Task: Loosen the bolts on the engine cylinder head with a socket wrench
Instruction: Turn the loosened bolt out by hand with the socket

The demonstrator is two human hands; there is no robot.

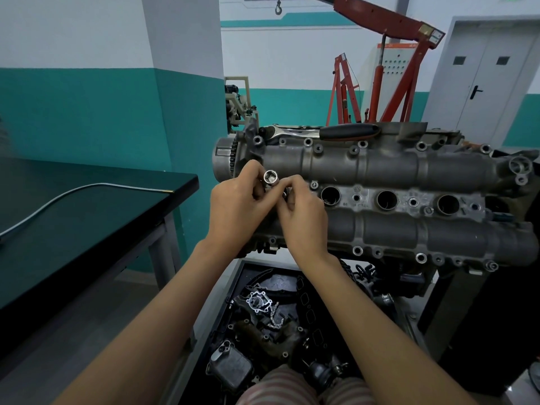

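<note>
Striped trouser legs point(295, 387) sit lowest, above them a black tray of engine parts point(263, 311); the left hand point(236, 206) curls its fingers around a shiny socket point(270, 178), open end up; the right hand point(304, 217) pinches something small just beside it, too hidden to name; both hover over the grey cylinder head point(394, 171); the socket wrench point(321, 131) lies on its far edge; a dark table point(87, 206) stands left, a red crane point(388, 68) behind.

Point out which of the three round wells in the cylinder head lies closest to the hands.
The leftmost well, right beside the right hand; the other two sit farther right.
</note>
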